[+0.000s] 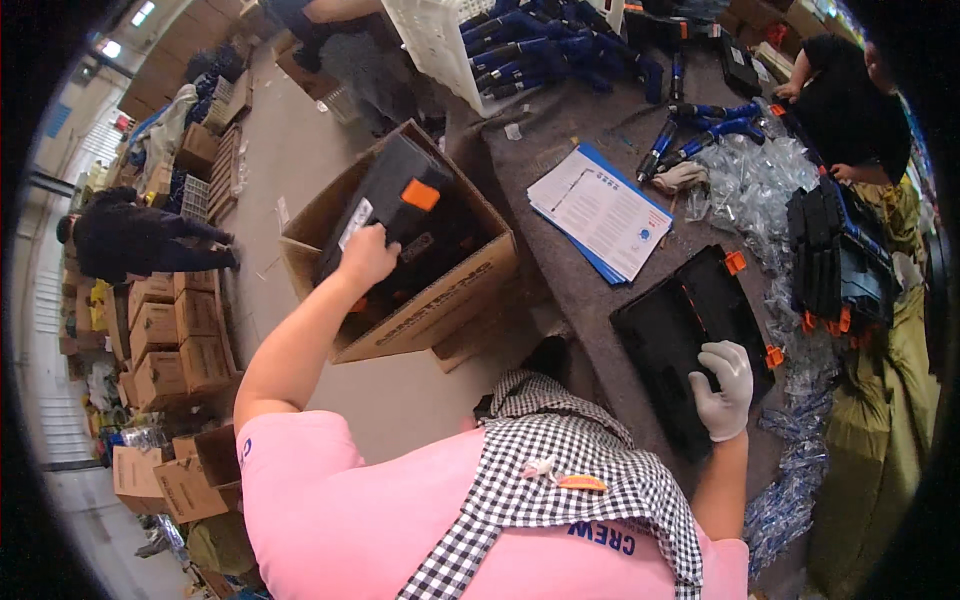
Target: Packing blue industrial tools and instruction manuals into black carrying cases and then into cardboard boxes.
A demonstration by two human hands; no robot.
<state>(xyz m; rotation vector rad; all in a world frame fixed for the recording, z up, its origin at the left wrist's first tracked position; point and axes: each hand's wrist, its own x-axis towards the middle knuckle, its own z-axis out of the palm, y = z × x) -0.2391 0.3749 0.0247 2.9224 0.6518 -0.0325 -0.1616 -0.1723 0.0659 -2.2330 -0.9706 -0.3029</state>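
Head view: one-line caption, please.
Left hand grips a black case in a cardboard box; gloved right hand rests on another.

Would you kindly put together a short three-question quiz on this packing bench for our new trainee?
1. True or false: the left hand grips a black case with an orange latch, standing in the open cardboard box.
2. Which hand is gloved? A) left B) right C) both
3. Fill in: the right hand rests on a flat black ____ with orange latches, lying on the grey table.

Key
1. True.
2. B: a white glove is on the right hand only.
3. Case; it lies below the blue-edged stack of paper sheets.
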